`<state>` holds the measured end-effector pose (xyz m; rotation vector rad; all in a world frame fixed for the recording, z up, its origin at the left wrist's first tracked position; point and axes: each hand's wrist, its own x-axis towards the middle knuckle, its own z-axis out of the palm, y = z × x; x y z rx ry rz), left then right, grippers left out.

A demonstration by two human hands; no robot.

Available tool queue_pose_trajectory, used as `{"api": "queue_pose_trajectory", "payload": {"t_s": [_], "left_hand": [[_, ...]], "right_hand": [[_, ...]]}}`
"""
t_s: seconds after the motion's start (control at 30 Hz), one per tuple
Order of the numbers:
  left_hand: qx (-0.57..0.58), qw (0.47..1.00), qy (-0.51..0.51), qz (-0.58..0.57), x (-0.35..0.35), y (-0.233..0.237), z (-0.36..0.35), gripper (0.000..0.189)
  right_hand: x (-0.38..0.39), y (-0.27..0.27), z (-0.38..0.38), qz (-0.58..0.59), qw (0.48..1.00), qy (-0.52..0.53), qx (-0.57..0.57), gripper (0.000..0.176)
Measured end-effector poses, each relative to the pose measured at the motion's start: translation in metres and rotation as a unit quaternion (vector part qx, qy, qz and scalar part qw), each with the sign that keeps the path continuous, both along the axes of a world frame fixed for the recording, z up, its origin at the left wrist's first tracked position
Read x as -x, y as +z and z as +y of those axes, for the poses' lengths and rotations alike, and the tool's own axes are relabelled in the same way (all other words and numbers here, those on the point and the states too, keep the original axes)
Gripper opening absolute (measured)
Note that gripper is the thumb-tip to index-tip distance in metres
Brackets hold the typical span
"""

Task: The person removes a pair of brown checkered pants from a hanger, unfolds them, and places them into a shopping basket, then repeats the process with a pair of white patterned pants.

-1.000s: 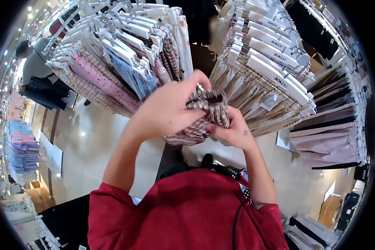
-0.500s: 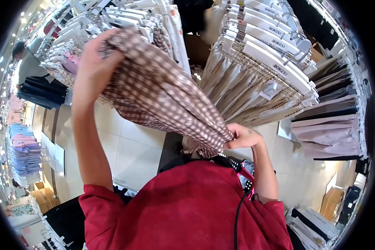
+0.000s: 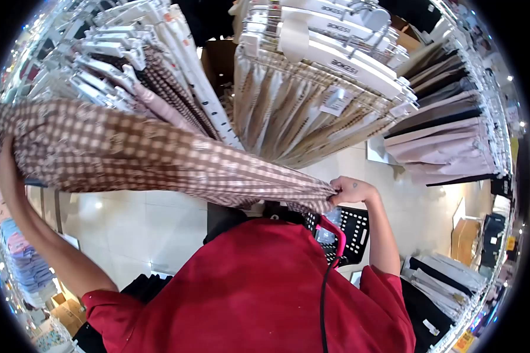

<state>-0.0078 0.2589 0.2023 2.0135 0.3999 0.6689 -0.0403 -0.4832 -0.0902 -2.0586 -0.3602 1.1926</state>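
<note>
A brown and white checked garment (image 3: 159, 156) is stretched across the view between my two hands. My left hand (image 3: 5, 150) is at the far left edge, gripping one end of the cloth, its fingers partly hidden by the fabric. The other end is bunched in the closed fingers of my right hand (image 3: 352, 191), right of the middle. Just beyond the cloth, beige striped trousers (image 3: 294, 106) hang from white hangers (image 3: 341, 59). Other checked and pink garments (image 3: 165, 88) hang behind it at the upper left.
A black basket (image 3: 354, 229) with a pink handle (image 3: 340, 238) is below my right hand. Pink and grey trousers (image 3: 447, 147) hang at the right. Cardboard boxes (image 3: 465, 238) stand at the lower right, and folded clothes (image 3: 26, 262) are at the lower left.
My left hand has moved left and down, pulling the checked garment out long and nearly level. The view has shifted, and more of the black basket shows.
</note>
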Motion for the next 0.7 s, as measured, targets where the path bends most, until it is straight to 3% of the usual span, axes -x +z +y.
{"api": "queue_pose_trajectory", "payload": {"t_s": [0.1,0.23,0.37,0.5,0.7], "left_hand": [[0.045,0.998,0.014,0.04,0.007,0.0,0.059,0.048],[0.079,0.996,0.033,0.036,0.016,-0.005,0.063,0.045],[0.089,0.995,0.04,0.031,0.024,-0.005,0.051,0.043],[0.079,0.996,0.044,0.017,0.02,-0.012,0.037,0.043],[0.102,0.994,-0.01,0.024,0.028,-0.017,0.022,0.046]], "right_hand": [[0.004,-0.01,-0.035,-0.034,0.995,-0.096,0.017,0.02],[0.014,-0.043,-0.076,-0.066,0.975,-0.204,0.065,0.025],[0.016,-0.07,-0.082,-0.116,0.951,-0.287,0.016,0.025],[0.011,-0.069,-0.069,-0.148,0.939,-0.312,0.005,0.027],[0.007,-0.061,-0.069,-0.092,0.925,-0.369,-0.008,0.031]]}}
